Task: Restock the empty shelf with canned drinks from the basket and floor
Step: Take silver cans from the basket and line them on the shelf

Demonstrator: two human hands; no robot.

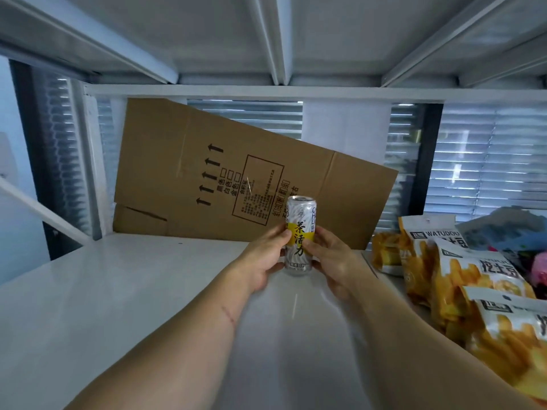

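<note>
A tall silver can [299, 217] with a yellow band and dark characters stands upright on the white shelf [124, 291], towards its back. My left hand [262, 261] grips the can from the left, thumb on the label. My right hand [331, 258] grips it from the right, fingers curled round the lower half. Both forearms reach in from the bottom of the view. The basket and the floor are out of sight.
A flattened cardboard box [225, 173] leans against the back of the shelf behind the can. Several yellow-and-white snack bags [461, 279] fill the right side. The shelf above [281, 39] hangs low overhead. Window blinds [488, 161] show behind.
</note>
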